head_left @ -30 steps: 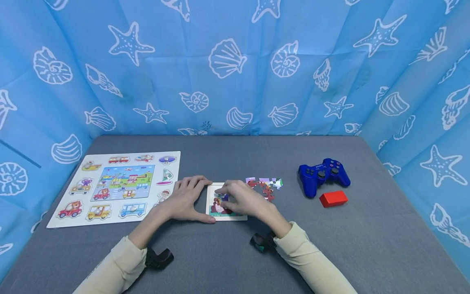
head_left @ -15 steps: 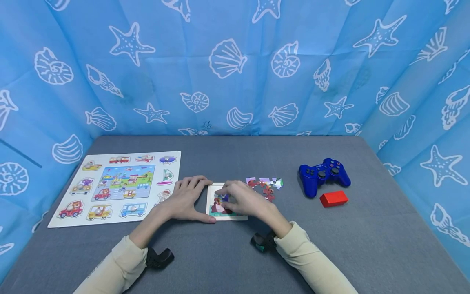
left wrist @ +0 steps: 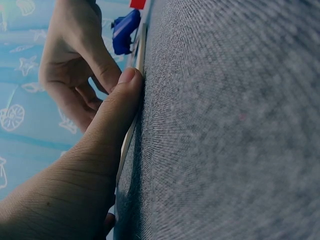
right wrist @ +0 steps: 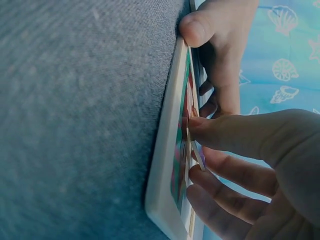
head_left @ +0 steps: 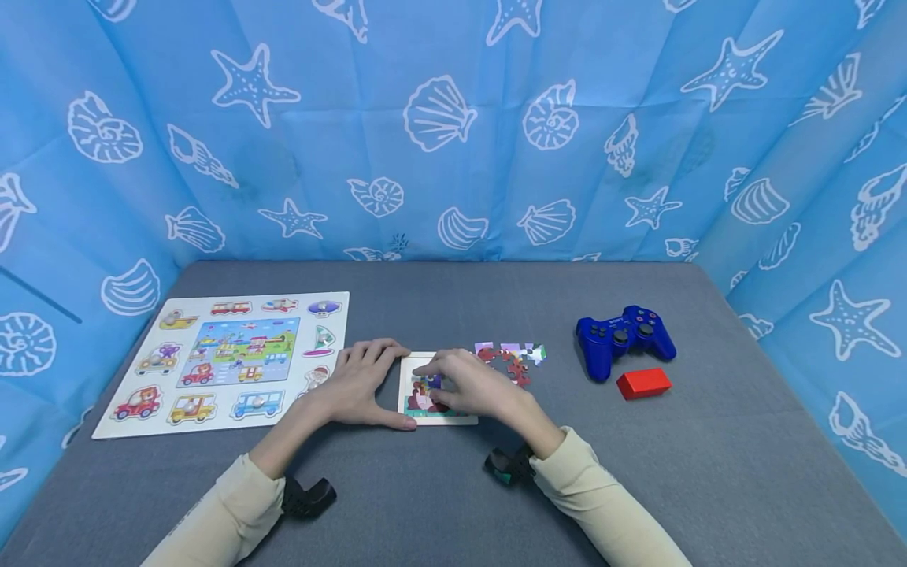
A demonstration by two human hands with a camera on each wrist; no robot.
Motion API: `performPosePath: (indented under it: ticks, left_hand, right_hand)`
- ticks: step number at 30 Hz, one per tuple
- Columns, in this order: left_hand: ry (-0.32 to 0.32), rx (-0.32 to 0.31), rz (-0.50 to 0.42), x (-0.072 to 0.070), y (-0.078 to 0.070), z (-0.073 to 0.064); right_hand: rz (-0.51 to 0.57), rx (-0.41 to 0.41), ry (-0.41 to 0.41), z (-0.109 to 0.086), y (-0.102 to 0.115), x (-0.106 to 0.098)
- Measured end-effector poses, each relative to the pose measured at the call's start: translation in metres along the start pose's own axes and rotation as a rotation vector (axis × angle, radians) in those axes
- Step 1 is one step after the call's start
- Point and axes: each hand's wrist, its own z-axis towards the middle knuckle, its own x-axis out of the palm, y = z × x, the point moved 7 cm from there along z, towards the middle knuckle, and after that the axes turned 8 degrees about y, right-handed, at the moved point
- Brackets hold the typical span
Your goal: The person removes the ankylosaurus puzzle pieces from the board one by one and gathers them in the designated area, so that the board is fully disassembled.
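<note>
A small wooden jigsaw tray [head_left: 453,421] with a colourful picture lies at the table's middle. My left hand [head_left: 360,386] spans the tray's left side, its thumb at the near left corner and a fingertip by the far left corner. Over the tray, my right hand [head_left: 476,383] pinches a thin jigsaw piece [right wrist: 200,158] between thumb and fingers. The piece is tilted against the picture in the right wrist view. Much of the picture is hidden under this hand. Several loose jigsaw pieces [head_left: 520,368] lie just right of the tray.
A large white vehicle puzzle board [head_left: 120,428] lies to the left, close to my left hand. At the right are a blue game controller [head_left: 627,340] and a red block [head_left: 643,383]. A blue shell-patterned curtain [head_left: 439,157] surrounds the grey table [head_left: 397,504].
Both hands stay almost still. The right hand's fingers shift very slightly over the tray. The tray, loose pieces, board, controller and block keep their places.
</note>
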Motion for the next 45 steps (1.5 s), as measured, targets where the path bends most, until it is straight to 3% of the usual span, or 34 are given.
performPosePath:
  ticks: [13,23,34,45]
  left_hand:
    - [0.0,0.008,0.003,-0.002,0.0,-0.001]
    - [-0.002,-0.01,0.013,-0.001,-0.001,0.0]
    - [0.0,-0.019,0.013,-0.001,-0.001,0.0]
    - [-0.003,-0.014,0.011,0.0,0.0,0.001]
  right_hand:
    - [0.056,-0.02,-0.027,-0.008,-0.004,-0.004]
    - [0.038,0.008,-0.101,-0.047,-0.036,-0.022]
    - [-0.01,0.208,-0.118,-0.104,-0.087,-0.04]
    - [-0.016,0.25,-0.131,-0.119,-0.096,-0.043]
